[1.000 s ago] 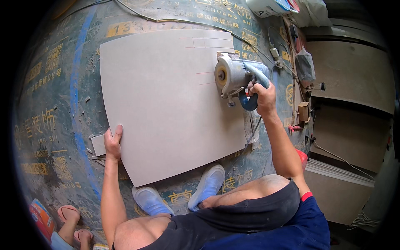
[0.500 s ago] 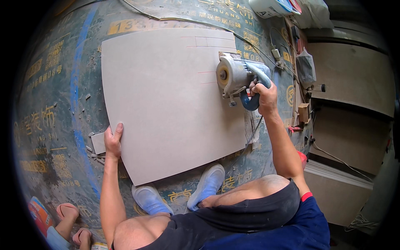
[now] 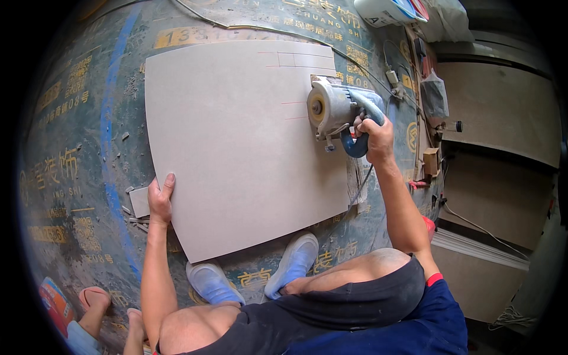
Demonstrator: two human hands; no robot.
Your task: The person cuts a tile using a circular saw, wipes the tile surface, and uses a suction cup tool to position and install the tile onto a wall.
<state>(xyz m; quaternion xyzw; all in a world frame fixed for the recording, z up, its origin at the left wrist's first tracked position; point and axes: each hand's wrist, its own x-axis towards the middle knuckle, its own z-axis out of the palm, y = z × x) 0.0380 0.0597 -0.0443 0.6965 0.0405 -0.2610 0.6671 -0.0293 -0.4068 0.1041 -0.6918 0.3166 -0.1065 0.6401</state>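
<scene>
A large light-grey tile (image 3: 236, 148) lies flat in front of my feet, with thin red lines drawn near its far right corner. My left hand (image 3: 161, 198) grips the tile's left edge, thumb on top and fingers underneath. In my right hand (image 3: 377, 139) is a tile saw (image 3: 331, 109), its blue handle wrapped by my fingers. The saw rests on the tile's right edge, just below a rectangular notch, beside the red lines. Its blade is hidden beneath the body. A dark cord (image 3: 361, 189) hangs down from the saw.
Green printed floor covering (image 3: 71, 177) surrounds the tile, with small tile scraps (image 3: 140, 202) at the left. Large panels (image 3: 497, 112) stand at the right. A cable (image 3: 266, 28) crosses the far floor near a white bucket (image 3: 384, 10). Another person's feet (image 3: 94, 297) are at lower left.
The saw and both my hands stay almost in place. At lower left, the other person's nearer foot has shifted to the right.
</scene>
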